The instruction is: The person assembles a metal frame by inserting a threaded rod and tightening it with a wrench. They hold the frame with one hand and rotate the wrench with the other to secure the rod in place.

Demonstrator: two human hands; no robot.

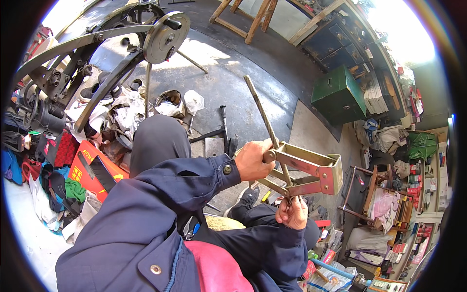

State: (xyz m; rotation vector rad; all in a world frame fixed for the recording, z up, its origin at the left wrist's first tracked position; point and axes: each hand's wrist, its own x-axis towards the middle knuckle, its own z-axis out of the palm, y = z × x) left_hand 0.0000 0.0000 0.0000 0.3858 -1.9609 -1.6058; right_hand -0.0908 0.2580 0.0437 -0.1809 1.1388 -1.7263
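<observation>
A metal scissor jack (331,176) with brassy plating and reddish patches is held up above my lap, its long threaded rod (261,109) slanting up and to the left. My left hand (255,161) is closed around the jack's near left joint, beside the rod. Lower down, my right hand (293,213) has its fingertips pinched together at the lower end of the rod, under the jack's arms. Whatever small part lies between those fingertips is too hidden to make out.
A hammer (224,117) lies on the floor ahead, near a dark mat. At the left stands a hand-cranked machine with a round wheel (166,38), above piled cloth and an orange box (95,170). A green metal box (339,95) sits far right, with crowded shelves beyond.
</observation>
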